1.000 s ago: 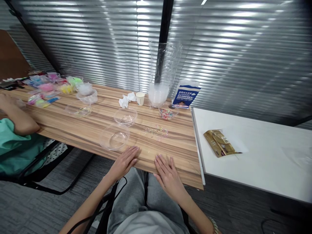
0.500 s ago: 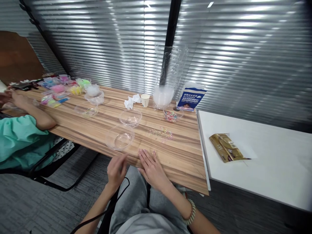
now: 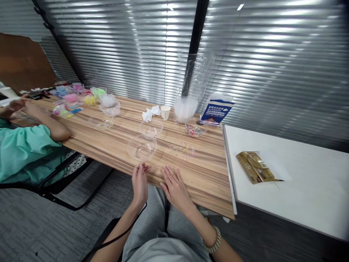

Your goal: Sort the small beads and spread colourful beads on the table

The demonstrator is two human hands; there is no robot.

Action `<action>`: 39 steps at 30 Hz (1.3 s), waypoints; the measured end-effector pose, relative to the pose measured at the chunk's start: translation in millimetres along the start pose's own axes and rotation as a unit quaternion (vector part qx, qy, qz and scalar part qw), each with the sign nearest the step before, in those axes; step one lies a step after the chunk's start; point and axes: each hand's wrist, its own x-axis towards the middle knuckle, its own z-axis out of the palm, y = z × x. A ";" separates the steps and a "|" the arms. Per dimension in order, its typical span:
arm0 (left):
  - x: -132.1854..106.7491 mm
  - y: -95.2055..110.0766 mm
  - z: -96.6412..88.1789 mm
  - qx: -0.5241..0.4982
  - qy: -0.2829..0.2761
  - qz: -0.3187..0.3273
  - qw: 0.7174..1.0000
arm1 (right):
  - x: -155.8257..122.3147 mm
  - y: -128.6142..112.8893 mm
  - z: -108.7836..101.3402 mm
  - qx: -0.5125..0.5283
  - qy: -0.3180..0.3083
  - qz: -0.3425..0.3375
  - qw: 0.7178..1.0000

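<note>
My left hand (image 3: 140, 183) is at the table's front edge with its fingers curled together; anything between the fingertips is too small to make out. Flat on the wood, my right hand (image 3: 176, 190) has its fingers stretched forward and holds nothing visible. A clear plastic bowl (image 3: 132, 148) stands just beyond the left hand, with a second clear bowl (image 3: 160, 126) behind it. Ahead of the right hand, small pale coloured pieces (image 3: 181, 149) lie loosely scattered. Farther back, a clear bowl of multicoloured beads (image 3: 194, 130) stands on the table.
A paper cup (image 3: 165, 113), crumpled tissues (image 3: 147, 115), a clear bag with white contents (image 3: 185, 109) and a blue box (image 3: 216, 111) line the back. A gold pouch (image 3: 256, 168) lies on the white table (image 3: 305, 196). A co-worker's arm (image 3: 53, 125) rests at left.
My left hand has moved up and forward onto the table edge, its fingertips now near the closer bowl. My right hand stays flat. The view has shifted slightly.
</note>
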 end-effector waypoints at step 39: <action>-20.9 116.9 -141.5 0.524 -0.296 0.208 0.771 | 45.2 -0.6 20.5 0.208 0.044 0.088 0.973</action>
